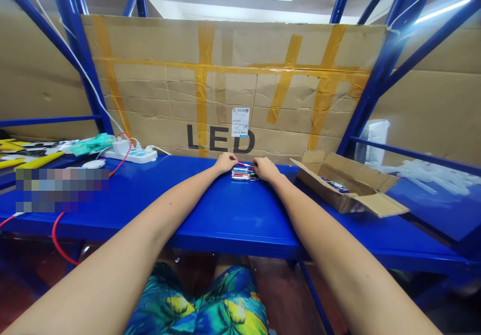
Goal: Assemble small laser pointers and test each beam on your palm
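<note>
A row of slim, shiny pens (242, 174) in several colours lies side by side on the blue table (225, 210). At its far edge, a reddish pen (245, 164) spans the gap between my hands. My left hand (226, 161) is closed, with thumb and fingertips pinching that pen's left end. Curled over the right end of the same pen is my right hand (264, 168), also closed; its fingertips are partly hidden behind the hand. The right ends of some pens disappear beside it.
An open cardboard box (345, 185) with some pens inside stands at the right. A white power strip (135, 154) with cables sits at the left, near yellow and black packets (33, 157). A large cardboard sheet (173, 94) marked LED closes off the back between blue posts.
</note>
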